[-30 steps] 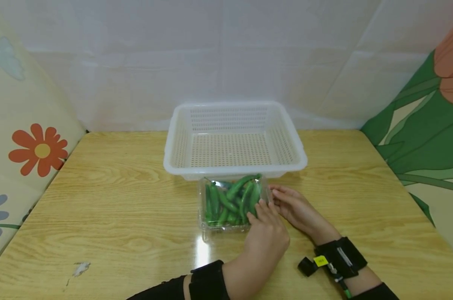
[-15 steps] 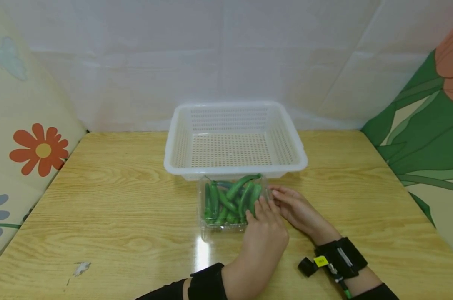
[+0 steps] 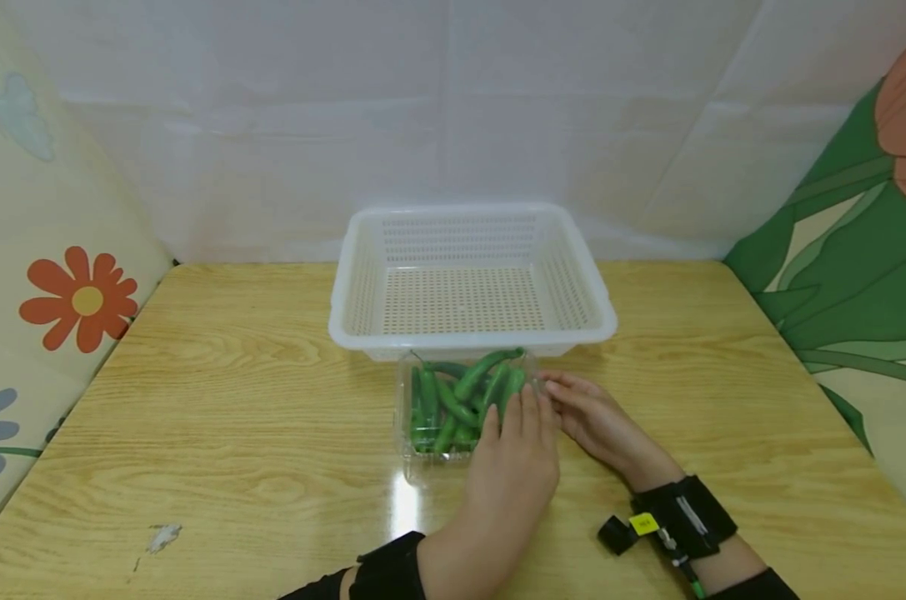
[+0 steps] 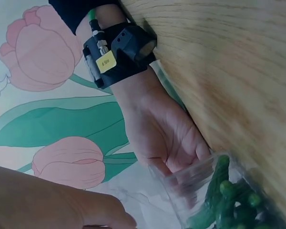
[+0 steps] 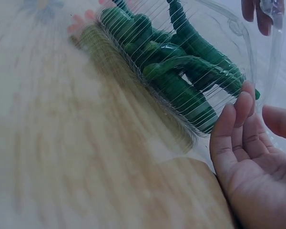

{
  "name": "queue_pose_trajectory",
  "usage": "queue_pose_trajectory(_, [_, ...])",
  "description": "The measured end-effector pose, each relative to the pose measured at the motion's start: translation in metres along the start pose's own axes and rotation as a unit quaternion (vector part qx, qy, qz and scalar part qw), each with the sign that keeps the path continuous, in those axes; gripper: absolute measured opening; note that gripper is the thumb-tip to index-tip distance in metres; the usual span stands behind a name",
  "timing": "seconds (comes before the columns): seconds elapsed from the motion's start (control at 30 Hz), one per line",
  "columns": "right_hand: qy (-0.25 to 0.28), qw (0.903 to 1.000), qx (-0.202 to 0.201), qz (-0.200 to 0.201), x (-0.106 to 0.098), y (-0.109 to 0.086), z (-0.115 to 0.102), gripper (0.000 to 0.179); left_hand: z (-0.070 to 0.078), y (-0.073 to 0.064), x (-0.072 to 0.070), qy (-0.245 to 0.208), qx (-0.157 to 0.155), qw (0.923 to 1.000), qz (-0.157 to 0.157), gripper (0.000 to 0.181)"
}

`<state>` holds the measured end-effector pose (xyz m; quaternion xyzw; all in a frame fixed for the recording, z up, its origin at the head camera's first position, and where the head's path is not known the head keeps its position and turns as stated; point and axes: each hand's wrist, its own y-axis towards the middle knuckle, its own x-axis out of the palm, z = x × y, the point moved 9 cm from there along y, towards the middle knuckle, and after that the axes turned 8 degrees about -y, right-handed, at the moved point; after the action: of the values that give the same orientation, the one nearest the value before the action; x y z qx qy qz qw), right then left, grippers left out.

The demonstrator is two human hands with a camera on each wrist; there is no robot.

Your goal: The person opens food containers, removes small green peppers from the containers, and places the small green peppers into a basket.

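Note:
A clear plastic box (image 3: 405,425) of green chili peppers (image 3: 456,404) rests on the table. My left hand (image 3: 516,454) lies over its right part, fingers stretched forward on the clear plastic. A few of its fingertips (image 5: 262,19) show at the top of the right wrist view, near a clear rim. My right hand (image 3: 598,425) holds the box's right end with bent fingers. In the right wrist view, its fingertips (image 5: 247,95) meet the end and its thumb stands beside the rim. How firmly they hold is unclear. The left wrist view shows the palm (image 4: 167,124) of my right hand.
Directly behind the box stands a white perforated basket (image 3: 471,340) with nothing in it. Both stand on a wooden table (image 3: 235,400). A white backdrop (image 3: 392,117) closes off the back; flower-painted panels (image 3: 107,192) line the sides.
My left hand has shifted slightly to the left and forward over the box, its fingers straightening. The right hand, box and basket stay about where they were.

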<state>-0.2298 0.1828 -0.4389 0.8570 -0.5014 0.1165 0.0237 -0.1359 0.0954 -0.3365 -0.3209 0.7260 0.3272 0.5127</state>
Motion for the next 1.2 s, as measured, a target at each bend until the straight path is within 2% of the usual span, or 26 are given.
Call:
queue_pose_trajectory(0.23, [-0.024, 0.9997, 0.002, -0.002, 0.0, 0.005, 0.002, 0.025, -0.018, -0.006, -0.012, -0.025, -0.014, 0.9952, 0.094, 0.037])
queue_pose_trajectory(0.57, [-0.007, 0.9993, -0.029, -0.022, 0.005, 0.006, -0.005, 0.027, -0.052, -0.017, -0.02, -0.044, -0.037, 0.9885, 0.14, 0.032])
queue_pose_trajectory(0.7, [0.002, 0.9993, -0.024, -0.027, 0.005, 0.007, -0.005, 0.027, -0.061, -0.021, -0.021, -0.057, -0.041, 0.9878, 0.139, 0.033])
queue_pose_trajectory(0.93, [0.009, 0.9975, -0.024, -0.067, 0.007, 0.007, -0.005, 0.032, -0.072, -0.028, -0.024, -0.068, -0.049, 0.9869, 0.138, 0.034])
queue_pose_trajectory(1.1, [-0.06, 0.9976, 0.002, -0.034, -0.001, 0.002, -0.006, 0.033, -0.08, -0.03, -0.026, -0.07, -0.054, 0.9868, 0.136, 0.034])
queue_pose_trajectory(1.2, [-0.116, 0.9926, 0.034, -0.002, -0.003, 0.0, -0.008, 0.039, -0.089, -0.03, -0.025, -0.084, -0.066, 0.9865, 0.124, 0.034])
